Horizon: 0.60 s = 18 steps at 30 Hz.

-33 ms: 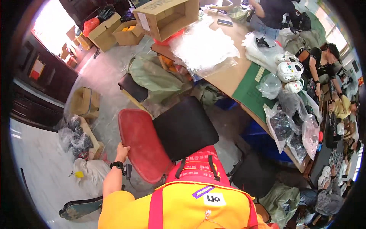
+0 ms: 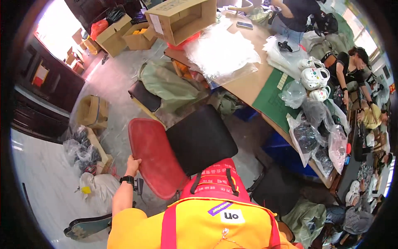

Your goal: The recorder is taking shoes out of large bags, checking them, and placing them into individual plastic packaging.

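My left hand (image 2: 132,164), with a black watch (image 2: 127,179) on its wrist, grips the left edge of a red chair (image 2: 155,162). The red chair stands beside a black padded chair (image 2: 201,139). Just below them a red bag with black handles (image 2: 215,180) rests against my yellow top with red straps (image 2: 215,224). My right hand is out of view.
A long table (image 2: 248,85) carries clear plastic bags, an open cardboard box (image 2: 182,18), a green mat (image 2: 271,97) and white moulded items (image 2: 315,76). People (image 2: 350,68) work along its far side. The floor holds boxes (image 2: 93,110), a black stool (image 2: 144,95), a blue bin (image 2: 286,151) and a skateboard (image 2: 85,226).
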Motion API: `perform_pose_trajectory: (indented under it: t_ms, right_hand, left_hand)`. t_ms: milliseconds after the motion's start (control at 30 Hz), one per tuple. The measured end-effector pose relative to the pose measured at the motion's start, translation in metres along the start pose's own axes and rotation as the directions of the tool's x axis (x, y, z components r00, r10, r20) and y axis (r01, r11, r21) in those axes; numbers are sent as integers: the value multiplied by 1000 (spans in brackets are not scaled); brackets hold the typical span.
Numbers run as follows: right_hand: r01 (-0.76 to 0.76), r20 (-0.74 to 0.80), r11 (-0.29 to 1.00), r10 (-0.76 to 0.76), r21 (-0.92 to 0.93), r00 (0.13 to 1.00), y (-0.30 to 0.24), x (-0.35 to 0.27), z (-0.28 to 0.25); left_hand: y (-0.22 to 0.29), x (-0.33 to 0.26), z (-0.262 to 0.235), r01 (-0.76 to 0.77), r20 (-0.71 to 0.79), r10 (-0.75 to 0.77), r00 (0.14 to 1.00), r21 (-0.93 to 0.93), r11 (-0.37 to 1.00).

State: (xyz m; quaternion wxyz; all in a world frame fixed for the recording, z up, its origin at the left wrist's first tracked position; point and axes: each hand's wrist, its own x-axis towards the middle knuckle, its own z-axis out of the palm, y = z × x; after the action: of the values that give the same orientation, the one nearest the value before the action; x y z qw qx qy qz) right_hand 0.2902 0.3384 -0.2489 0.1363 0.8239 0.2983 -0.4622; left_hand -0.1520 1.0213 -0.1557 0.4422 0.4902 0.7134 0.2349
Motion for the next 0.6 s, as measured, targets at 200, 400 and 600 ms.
perform_pose_trajectory:
  t_ms: [200,400,600]
  right_hand:
    - [13,58,1000,-12,-18,998,-4,0,-75]
    - [21,111,1000,-20,-16,994,-37,21,-146]
    - [-20,171,999,14,29,985,-61,62,-199]
  left_hand:
    - [-12,20,-14,45,-25,-48,999,-127,991]
    - [27,5,-12,209,-105,-216,971,-68,975]
    - [0,36,-19,60,-300,-109,948,-167,984]
